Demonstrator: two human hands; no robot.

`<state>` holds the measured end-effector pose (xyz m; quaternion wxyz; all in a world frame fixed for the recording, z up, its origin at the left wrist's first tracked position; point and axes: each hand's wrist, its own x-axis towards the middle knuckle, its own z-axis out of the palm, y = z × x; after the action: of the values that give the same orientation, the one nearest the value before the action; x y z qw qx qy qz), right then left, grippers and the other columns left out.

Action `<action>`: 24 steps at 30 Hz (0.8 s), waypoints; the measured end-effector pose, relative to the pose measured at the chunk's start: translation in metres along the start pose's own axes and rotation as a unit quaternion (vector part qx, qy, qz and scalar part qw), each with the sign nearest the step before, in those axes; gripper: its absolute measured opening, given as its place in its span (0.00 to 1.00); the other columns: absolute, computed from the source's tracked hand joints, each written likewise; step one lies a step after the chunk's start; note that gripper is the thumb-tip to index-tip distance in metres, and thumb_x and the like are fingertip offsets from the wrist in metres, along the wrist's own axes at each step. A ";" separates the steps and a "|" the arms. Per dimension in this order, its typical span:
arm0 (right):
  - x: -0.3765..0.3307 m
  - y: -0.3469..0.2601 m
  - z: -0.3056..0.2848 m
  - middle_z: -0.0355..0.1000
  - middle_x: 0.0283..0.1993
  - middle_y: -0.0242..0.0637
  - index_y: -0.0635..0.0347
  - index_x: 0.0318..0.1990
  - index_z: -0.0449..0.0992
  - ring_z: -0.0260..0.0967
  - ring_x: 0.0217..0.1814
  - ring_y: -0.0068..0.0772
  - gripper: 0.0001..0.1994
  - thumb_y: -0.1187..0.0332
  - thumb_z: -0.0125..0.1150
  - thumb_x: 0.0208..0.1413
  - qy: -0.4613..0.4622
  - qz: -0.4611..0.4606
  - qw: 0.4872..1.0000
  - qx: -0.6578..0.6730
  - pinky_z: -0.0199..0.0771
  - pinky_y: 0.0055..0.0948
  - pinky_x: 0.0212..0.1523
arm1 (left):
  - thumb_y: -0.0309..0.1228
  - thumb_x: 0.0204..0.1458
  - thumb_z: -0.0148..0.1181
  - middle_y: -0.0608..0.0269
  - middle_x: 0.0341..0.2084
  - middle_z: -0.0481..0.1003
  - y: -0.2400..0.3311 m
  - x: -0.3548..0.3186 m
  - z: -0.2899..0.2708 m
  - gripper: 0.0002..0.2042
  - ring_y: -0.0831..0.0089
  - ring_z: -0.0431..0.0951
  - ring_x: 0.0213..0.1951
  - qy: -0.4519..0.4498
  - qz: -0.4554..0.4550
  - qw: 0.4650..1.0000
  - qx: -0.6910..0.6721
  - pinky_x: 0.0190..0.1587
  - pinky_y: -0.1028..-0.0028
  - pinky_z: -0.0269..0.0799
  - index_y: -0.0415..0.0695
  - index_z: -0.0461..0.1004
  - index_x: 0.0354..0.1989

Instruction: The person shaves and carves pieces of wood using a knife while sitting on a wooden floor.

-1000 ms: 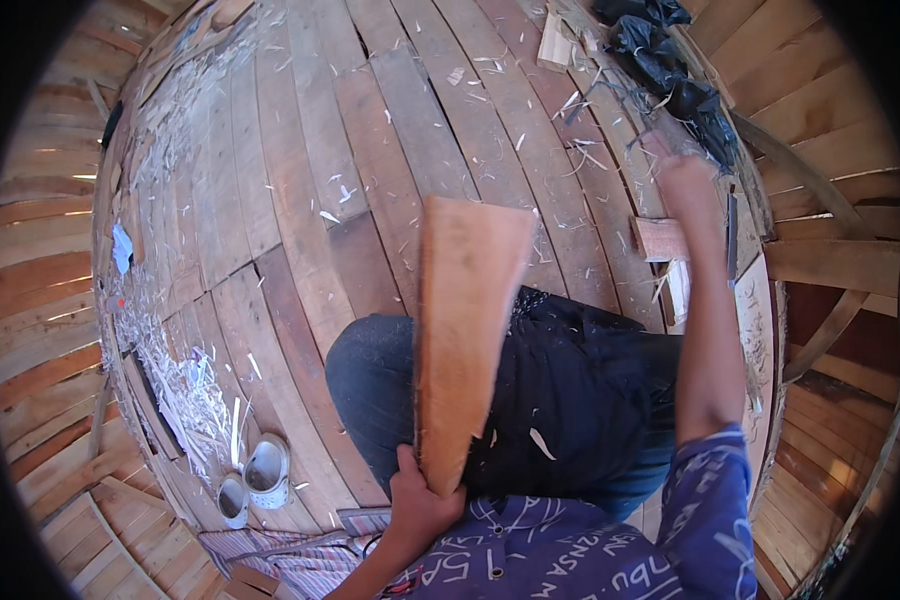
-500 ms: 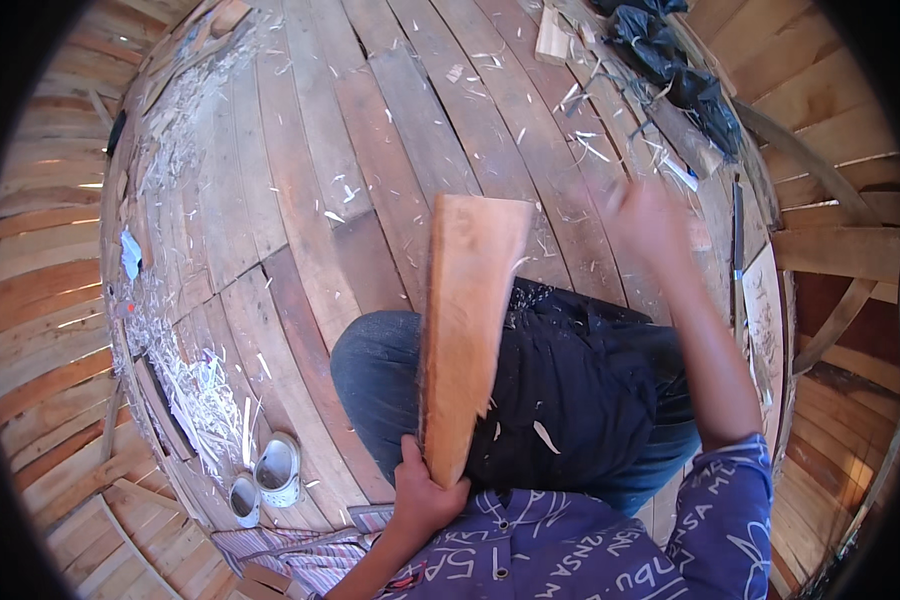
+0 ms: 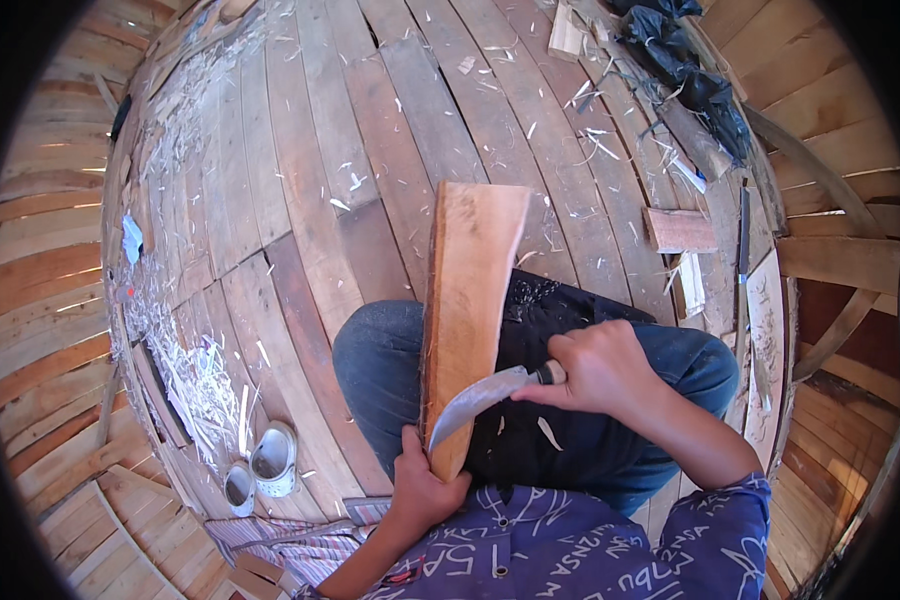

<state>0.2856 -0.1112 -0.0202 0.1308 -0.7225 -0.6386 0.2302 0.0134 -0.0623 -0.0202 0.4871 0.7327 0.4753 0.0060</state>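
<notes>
A long wooden board [image 3: 473,270], wider at its far end and narrowing toward me, lies slanted over my lap. My left hand [image 3: 425,487] is wrapped round its narrow near end. In my right hand [image 3: 607,372] is a knife [image 3: 478,402] with a curved blade and a dark handle. The blade lies across the board's narrow part, just beyond my left fingers, its tip near the board's left edge. A pale wood shaving [image 3: 549,434] rests on the dark cloth [image 3: 530,450] over my legs.
Wood shavings [image 3: 210,400] are heaped on the plank floor [image 3: 310,150] at left, near a pair of light clogs [image 3: 274,460]. At right lie a short wood block [image 3: 681,230], a long dark rod [image 3: 744,230] and black plastic [image 3: 705,95]. Striped cloth [image 3: 280,540] lies near my left arm.
My right hand, blurred and out to the far right before, has come down and inward, bringing the knife blade onto the board. My left hand keeps its hold; the board has barely shifted.
</notes>
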 end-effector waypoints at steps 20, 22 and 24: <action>0.023 0.036 -0.003 0.66 0.13 0.47 0.61 0.15 0.72 0.69 0.18 0.51 0.34 0.33 0.57 0.46 0.078 0.167 0.982 0.031 0.68 0.43 0.22 | 0.25 0.35 0.61 0.42 0.25 0.74 0.006 -0.003 0.004 0.24 0.49 0.80 0.31 0.023 -0.061 0.998 -0.009 0.32 0.64 0.73 0.36 0.56 0.40; 0.050 0.081 -0.019 0.66 0.13 0.50 0.64 0.17 0.74 0.70 0.19 0.51 0.35 0.33 0.55 0.48 0.120 0.171 0.971 -0.116 0.70 0.41 0.24 | 0.25 0.35 0.61 0.43 0.25 0.74 0.008 0.000 0.005 0.24 0.48 0.80 0.32 0.013 -0.066 0.998 -0.003 0.32 0.65 0.73 0.36 0.56 0.40; 0.071 0.137 -0.014 0.66 0.14 0.53 0.67 0.18 0.75 0.71 0.20 0.48 0.37 0.33 0.52 0.51 0.177 0.376 0.909 0.035 0.69 0.40 0.25 | 0.25 0.35 0.61 0.43 0.25 0.73 0.012 0.003 0.006 0.24 0.49 0.80 0.32 0.008 -0.051 0.999 -0.013 0.32 0.65 0.73 0.36 0.56 0.40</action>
<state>0.4167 -0.0600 -0.0865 0.1707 -0.9328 -0.2777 0.1535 0.0257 -0.0658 -0.0162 0.4920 0.7013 0.5158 -0.0069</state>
